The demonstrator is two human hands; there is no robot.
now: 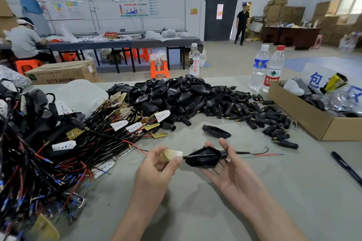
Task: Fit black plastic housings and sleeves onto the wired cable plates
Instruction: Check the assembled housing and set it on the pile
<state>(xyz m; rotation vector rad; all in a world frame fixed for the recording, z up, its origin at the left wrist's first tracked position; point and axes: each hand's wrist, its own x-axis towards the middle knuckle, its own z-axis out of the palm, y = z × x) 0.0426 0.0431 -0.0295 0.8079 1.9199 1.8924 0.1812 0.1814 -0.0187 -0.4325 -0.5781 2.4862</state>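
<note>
- Table [195, 211]: the work sits at its near middle, between your hands.
- Bundle [58, 152] of wired plates, left: mostly bare. A few dark units at the far left may be housed; cannot tell. Judged: most of the job remains.
- Housing pile [172, 94], centre back: large stock, plus one spare [216, 131] lying alone just beyond your hands.
- Sleeves [254, 111], scattered to the right: none is on the unit in hand.
- Right hand [233, 178]: palm up, fingers nearly straight, carrying the housing [203, 159] across them.
- Left hand [156, 166]: thumb and fingers pinch the plate [172, 155].
- Plate: just outside the housing's wide mouth, not seated.
- Leads [262, 152]: already through, out of the narrow neck to the right.
- Left for this unit, as judged: seat the plate, then add a sleeve.
</note>
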